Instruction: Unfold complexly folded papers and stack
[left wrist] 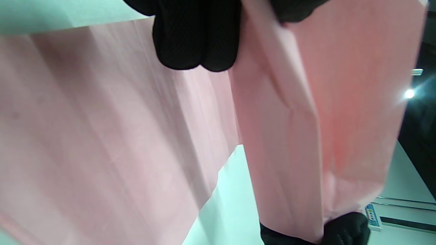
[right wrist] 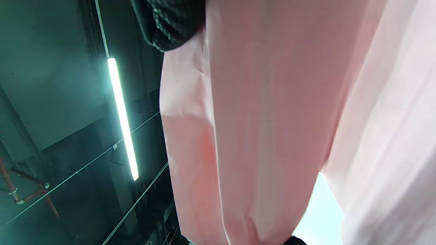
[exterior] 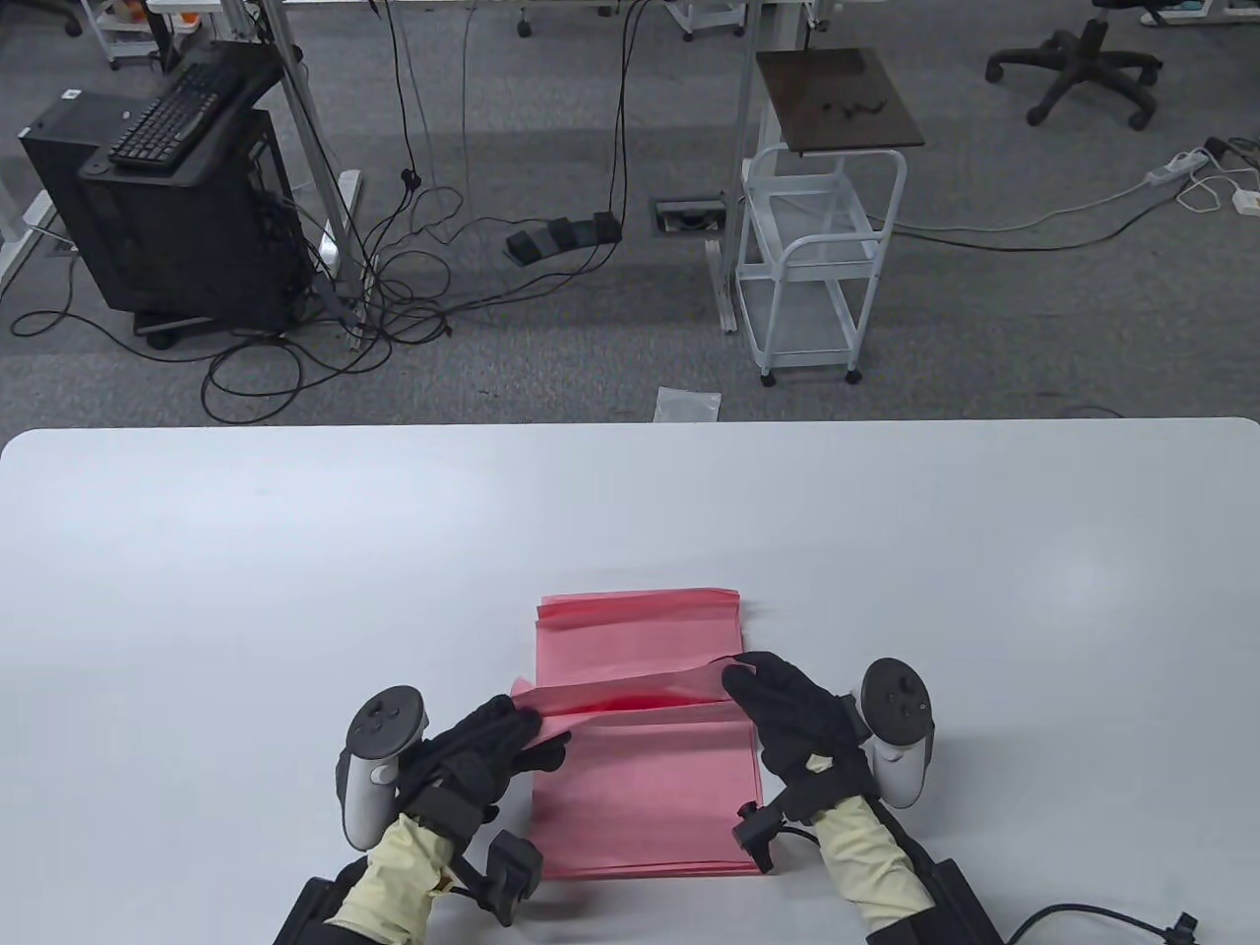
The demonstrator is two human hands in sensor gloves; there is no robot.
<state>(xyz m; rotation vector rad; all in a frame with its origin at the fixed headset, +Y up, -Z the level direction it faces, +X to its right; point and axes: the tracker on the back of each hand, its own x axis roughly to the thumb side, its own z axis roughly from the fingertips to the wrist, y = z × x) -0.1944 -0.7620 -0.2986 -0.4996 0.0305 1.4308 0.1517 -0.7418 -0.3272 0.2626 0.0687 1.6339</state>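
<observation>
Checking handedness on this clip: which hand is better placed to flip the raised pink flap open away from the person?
Neither clearly: left hand and right hand each pinch one end of the pink paper's lifted flap, so both should carry it together.

White table [exterior: 295, 551] in the near field. Beyond it, grey carpet [exterior: 551, 364] strewn with cables [exterior: 394, 285]. Far left: black computer tower [exterior: 172, 226] carrying a keyboard [exterior: 177, 110]. Centre right: white cart [exterior: 817, 266] with a dark top. Far right: office chair base [exterior: 1078, 64], power strip [exterior: 1176, 167]. Ceiling tube light [right wrist: 122, 119], lit.
</observation>
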